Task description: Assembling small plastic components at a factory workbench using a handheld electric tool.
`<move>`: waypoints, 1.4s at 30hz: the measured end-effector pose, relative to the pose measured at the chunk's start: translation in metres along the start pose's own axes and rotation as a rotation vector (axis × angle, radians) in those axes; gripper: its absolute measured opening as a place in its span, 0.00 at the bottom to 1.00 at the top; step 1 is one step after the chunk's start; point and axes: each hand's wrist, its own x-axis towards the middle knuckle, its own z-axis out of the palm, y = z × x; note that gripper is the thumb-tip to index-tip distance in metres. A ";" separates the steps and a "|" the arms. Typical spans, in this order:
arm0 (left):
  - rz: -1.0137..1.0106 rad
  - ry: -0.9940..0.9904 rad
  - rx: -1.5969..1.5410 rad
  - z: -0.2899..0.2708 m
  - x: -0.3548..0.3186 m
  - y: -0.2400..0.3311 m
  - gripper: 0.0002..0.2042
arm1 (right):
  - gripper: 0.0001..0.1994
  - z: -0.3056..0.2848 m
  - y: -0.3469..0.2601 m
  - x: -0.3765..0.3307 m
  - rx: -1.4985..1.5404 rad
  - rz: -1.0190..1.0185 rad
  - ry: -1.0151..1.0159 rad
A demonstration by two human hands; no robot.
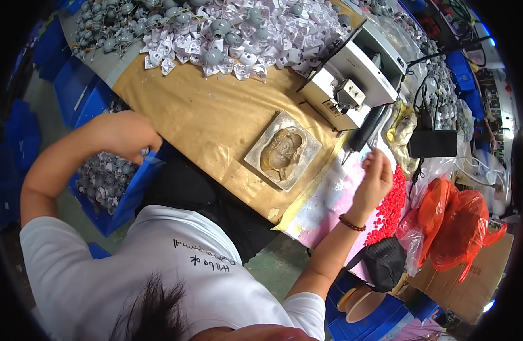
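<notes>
My left hand (130,135) is over the rim of a blue bin (111,223), its fingers closed on a small grey part (145,152) that barely shows. Inside the bin lie many grey round parts (105,181). Across the table, my right hand (377,175) is raised with thumb and fingers pinched together; whatever sits between them is too small to make out. Just beyond it lies a black electric screwdriver (368,126). Between the two hands, a square metal fixture (283,150) with a moulded hollow rests on the brown table covering (216,133).
White plastic housings (253,42) and grey round parts (111,25) are heaped along the far side. A white-and-black machine (352,79) stands at the back right. Small red pieces (390,207), a black phone (433,144), a black pouch (385,262) and red bags (457,224) crowd the right.
</notes>
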 end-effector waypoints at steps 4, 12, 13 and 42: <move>0.001 0.430 -0.049 -0.014 0.006 0.007 0.11 | 0.08 -0.042 0.006 0.015 0.001 -0.080 0.255; 0.095 1.333 0.199 -0.080 0.163 0.006 0.16 | 0.06 -0.089 0.028 0.016 -0.961 -0.250 0.147; 0.080 1.304 0.223 -0.082 0.173 0.003 0.15 | 0.06 -0.088 0.027 0.014 -1.061 -0.246 0.102; 0.346 1.280 -0.353 0.010 0.136 0.061 0.13 | 0.04 -0.061 0.029 0.006 -1.114 -0.276 -0.010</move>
